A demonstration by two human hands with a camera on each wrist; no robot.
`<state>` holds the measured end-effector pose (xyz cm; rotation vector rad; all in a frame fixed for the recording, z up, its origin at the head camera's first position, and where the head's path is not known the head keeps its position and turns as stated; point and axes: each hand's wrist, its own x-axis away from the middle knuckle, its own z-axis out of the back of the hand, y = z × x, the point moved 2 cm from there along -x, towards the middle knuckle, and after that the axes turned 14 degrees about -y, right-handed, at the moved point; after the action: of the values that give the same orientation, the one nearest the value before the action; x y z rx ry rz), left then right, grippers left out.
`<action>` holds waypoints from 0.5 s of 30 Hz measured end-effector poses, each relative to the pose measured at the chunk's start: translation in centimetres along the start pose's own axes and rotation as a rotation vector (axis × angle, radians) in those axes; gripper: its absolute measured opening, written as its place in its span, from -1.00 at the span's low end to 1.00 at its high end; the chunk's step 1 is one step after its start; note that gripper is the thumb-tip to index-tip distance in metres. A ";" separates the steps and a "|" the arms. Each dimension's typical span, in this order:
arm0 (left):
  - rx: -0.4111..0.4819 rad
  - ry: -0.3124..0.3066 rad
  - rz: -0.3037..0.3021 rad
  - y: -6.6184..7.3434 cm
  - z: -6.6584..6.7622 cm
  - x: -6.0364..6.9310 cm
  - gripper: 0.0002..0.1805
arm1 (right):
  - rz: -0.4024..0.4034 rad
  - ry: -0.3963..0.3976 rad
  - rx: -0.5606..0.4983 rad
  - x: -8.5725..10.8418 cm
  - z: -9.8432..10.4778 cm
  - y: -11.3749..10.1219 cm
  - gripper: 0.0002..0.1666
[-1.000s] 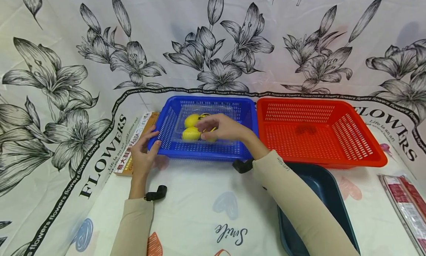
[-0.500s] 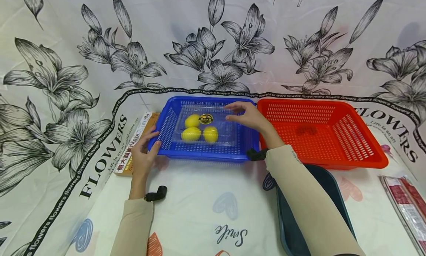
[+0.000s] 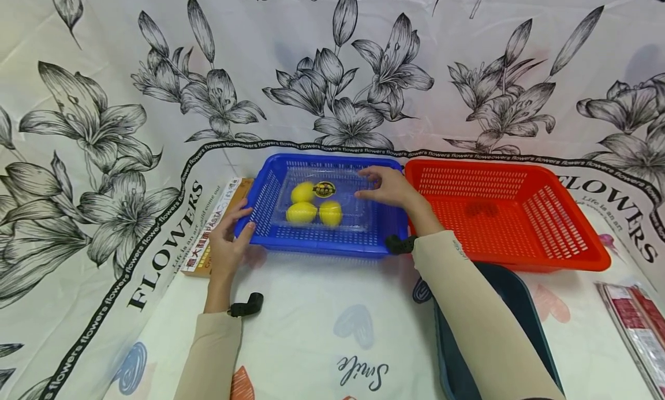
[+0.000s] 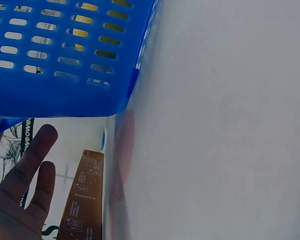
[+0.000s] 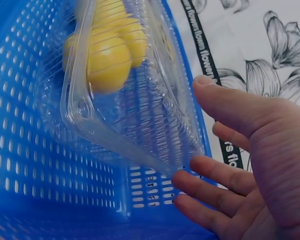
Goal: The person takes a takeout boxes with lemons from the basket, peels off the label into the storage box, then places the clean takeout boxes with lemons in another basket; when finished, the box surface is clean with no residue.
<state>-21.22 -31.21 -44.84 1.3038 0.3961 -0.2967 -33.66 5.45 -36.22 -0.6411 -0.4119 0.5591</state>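
A clear plastic container (image 3: 353, 209) with three lemons (image 3: 301, 213) and a black-and-yellow label lies in the blue basket (image 3: 322, 248). My left hand (image 3: 228, 244) holds the basket's left front corner, thumb by the front rim; in the left wrist view, two fingers of that hand (image 4: 25, 190) stretch out below the basket (image 4: 55, 100). My right hand (image 3: 392, 187) is at the container's right end. Seen from the right wrist, its fingertips (image 5: 182, 177) touch or nearly touch the container's corner (image 5: 160, 162), with the thumb held apart.
A red basket (image 3: 499, 264) stands against the blue one on the right. In front of it is a dark tray (image 3: 499, 279), partly under my right sleeve. A pasta box (image 3: 208, 250) lies at the left, and a red-and-white packet (image 3: 636, 325) at the far right.
My right hand has moved right, from above the lemons to the container's right end, uncovering the lemons and label. My left hand keeps its place on the basket. The head view has shifted slightly.
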 end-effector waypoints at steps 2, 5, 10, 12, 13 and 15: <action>0.001 0.001 -0.001 0.0 0.0 0.1 -0.63 | 0.003 0.001 -0.028 -0.2 -0.3 0.1 -0.20; 0.001 0.005 0.005 -0.1 0.0 0.1 -0.63 | 0.021 -0.005 -0.081 -0.5 -0.8 0.0 -0.16; 0.000 0.000 0.016 -0.1 0.0 0.1 -0.65 | 0.046 -0.011 -0.143 -1.0 -1.3 -0.2 -0.13; -0.002 0.000 0.012 -0.1 0.0 0.0 -0.65 | 0.045 -0.007 -0.166 -1.1 -1.4 -0.3 -0.12; -0.001 0.000 0.011 -0.1 0.0 0.0 -0.65 | 0.041 -0.002 -0.174 -1.1 -1.4 -0.2 -0.13; 0.000 -0.001 0.006 -0.2 0.0 0.0 -0.65 | 0.031 0.006 -0.191 -1.0 -1.4 -0.2 -0.13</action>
<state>-21.34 -31.23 -44.98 1.3046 0.3916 -0.2920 -33.62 4.08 -37.29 -0.8331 -0.4536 0.5516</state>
